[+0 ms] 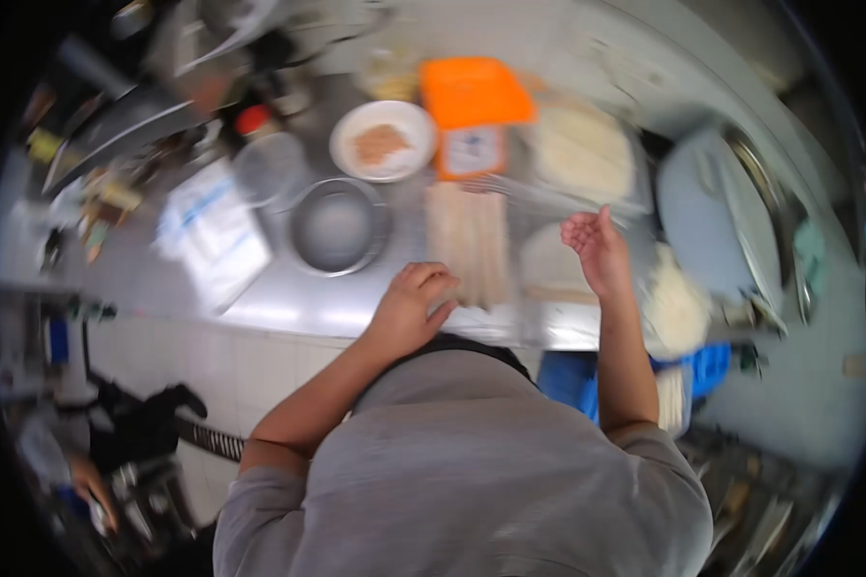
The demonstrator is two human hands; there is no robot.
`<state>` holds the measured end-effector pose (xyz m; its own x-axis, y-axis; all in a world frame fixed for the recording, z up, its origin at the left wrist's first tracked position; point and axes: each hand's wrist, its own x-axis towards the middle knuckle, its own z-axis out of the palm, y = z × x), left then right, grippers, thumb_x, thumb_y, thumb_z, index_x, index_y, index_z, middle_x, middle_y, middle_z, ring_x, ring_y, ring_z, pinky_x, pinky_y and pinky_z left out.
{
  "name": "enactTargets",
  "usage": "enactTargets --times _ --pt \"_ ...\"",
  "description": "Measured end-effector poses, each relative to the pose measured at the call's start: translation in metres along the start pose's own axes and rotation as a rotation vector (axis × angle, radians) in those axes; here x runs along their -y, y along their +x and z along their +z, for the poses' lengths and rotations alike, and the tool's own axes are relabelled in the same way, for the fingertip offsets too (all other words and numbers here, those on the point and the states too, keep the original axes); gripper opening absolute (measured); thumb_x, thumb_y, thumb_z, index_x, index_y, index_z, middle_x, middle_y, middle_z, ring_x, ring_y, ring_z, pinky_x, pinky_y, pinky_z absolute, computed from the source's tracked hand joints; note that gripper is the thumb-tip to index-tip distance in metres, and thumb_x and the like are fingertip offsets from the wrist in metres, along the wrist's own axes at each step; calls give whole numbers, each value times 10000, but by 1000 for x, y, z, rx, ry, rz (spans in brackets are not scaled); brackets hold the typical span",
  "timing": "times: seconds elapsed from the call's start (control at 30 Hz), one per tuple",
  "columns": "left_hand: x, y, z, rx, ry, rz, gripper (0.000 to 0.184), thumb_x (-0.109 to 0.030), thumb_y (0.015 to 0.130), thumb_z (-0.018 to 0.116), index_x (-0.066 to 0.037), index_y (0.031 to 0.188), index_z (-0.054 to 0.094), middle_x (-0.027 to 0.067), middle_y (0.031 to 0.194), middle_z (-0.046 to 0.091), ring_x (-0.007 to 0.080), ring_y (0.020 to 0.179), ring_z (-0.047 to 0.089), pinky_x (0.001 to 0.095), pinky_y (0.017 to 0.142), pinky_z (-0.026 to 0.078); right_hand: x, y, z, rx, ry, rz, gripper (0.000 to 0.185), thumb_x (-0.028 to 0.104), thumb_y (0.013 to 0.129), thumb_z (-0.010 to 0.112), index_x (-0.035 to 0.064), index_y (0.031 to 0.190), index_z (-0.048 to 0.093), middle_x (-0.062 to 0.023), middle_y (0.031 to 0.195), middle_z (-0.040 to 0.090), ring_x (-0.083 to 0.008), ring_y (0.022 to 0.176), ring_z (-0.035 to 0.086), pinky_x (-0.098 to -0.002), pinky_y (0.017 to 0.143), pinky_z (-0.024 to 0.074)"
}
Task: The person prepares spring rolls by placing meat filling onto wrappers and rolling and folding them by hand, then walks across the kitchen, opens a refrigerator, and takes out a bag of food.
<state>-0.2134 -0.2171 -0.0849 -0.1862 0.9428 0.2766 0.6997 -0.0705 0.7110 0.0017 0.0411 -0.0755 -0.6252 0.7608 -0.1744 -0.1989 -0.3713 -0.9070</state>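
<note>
Head view. A brushed-metal counter [322,310] runs along a pale wall in a kitchen-like room. Long, pale, parallel strips [467,240] lie side by side at its centre, reaching towards the near edge. The left hand [416,306] is beside their lower left end, fingers bent and thumb held apart, with nothing visible in its grasp; blur makes it hard to say whether it touches them. The right hand [598,255] is to the right of the strips, palm showing, fingers loosely curled and parted from the thumb, near a flat, pale, rounded sheet [550,255]. Beyond the strips is a bright orange plastic container [476,91]; to their left, a round grey metal bowl [301,231] and a round white bowl [417,137] with orange-brown contents. A white bag with blue print [219,236] lies farther left.
</note>
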Motion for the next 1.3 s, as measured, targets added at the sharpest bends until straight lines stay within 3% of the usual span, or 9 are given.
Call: enactTargets --times 0.17,0.3,0.37,0.57,0.67,0.97,1.07,1.17,1.3 --pt "-19 67 103 398 174 241 394 -197 895 591 -41 1255 563 139 1413 454 289 1327 402 458 1085 309 -55 -37 -104 -300 -1021 15 547 458 977 482 -23 1210 602 -201 1142 656 -285 1081 619 -364 968 450" --pt "-2 84 173 585 504 149 475 -271 941 516 -13 1339 496 147 1479 390 279 1383 342 502 1135 227 -101 -32 -67 274 -1576 -165 763 545 895 543 49 1451 376 -152 1554 272 -266 1459 205 -521 1161 122" --pt "6 75 180 551 552 125 511 -302 957 482 9 1362 468 153 1504 359 268 1411 307 522 1153 182 -97 -22 -96 175 -1672 -206 815 583 874 537 62 1469 342 -127 1578 217 -258 1475 142 -571 1148 68" --pt "-16 85 168 591 499 -1 522 -308 966 467 12 1377 450 151 1517 340 254 1418 297 528 1164 143 -56 6 -138 12 -1789 -204 861 600 876 516 74 1506 255 -138 1589 171 -280 1477 124 -566 1154 36" --pt "-13 82 174 577 480 -40 488 -272 954 482 8 1353 479 139 1510 356 250 1404 327 544 1154 161 -83 4 -93 515 -1521 -215 861 607 868 522 80 1502 274 -151 1585 175 -283 1477 122 -556 1159 37" --pt "-18 85 178 535 498 -114 473 -262 923 521 -9 1323 510 97 1487 391 220 1386 355 565 1148 171 -30 5 -160 137 -1739 -119 873 587 866 547 84 1512 244 -141 1586 177 -259 1476 137 -556 1160 58" --pt "-17 79 180 481 491 -112 490 -286 926 532 -16 1333 500 79 1476 395 210 1371 370 553 1149 173 -38 -11 -148 481 -1680 -143 869 602 871 531 78 1507 256 -147 1585 177 -273 1475 135 -568 1155 65" --pt "-17 82 177 497 476 -102 480 -283 917 546 -13 1313 511 78 1452 413 222 1351 394 554 1145 181 -27 -1 -183 167 -1775 -87 852 603 874 524 32 1471 318 -146 1577 205 -267 1472 149 -577 1153 77" --pt "-19 88 173 514 458 -122 492 -293 905 569 -21 1311 513 94 1452 415 240 1347 397 555 1145 181 -13 -10 -192 167 -1706 -49 835 607 882 509 65 1484 307 -146 1581 191 -281 1474 140 -589 1146 92"
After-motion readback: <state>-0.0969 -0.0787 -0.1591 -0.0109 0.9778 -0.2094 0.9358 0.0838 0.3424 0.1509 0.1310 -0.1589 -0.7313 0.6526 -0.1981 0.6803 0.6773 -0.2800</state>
